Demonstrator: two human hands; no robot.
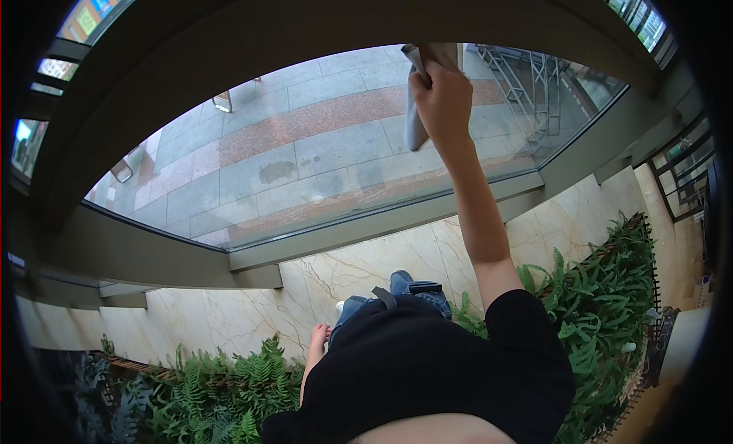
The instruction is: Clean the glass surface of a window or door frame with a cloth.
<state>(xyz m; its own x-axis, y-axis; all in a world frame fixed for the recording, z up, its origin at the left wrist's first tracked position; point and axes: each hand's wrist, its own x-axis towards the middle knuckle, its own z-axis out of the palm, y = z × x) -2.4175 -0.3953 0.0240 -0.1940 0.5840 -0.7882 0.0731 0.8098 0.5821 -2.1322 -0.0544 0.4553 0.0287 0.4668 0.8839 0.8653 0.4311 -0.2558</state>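
Raised high in front of me, my right hand point(444, 97) grips a grey cloth point(416, 132) at a large window pane point(338, 152). Folds of the cloth stick out above the fingers and hang down on the hand's left side. Whether the cloth presses on the glass is hard to tell. My left hand point(322, 333) hangs low at my side, close to the leg of my jeans point(352, 311). Its fingers look curled, and its palm is hidden.
A dark window frame point(389, 209) borders the glass. Below it runs a veined marble floor point(366, 261). Green ferns point(223, 381) grow at my left, and more ferns point(601, 295) at my right. Through the pane show stone paving and a metal truss point(541, 94).
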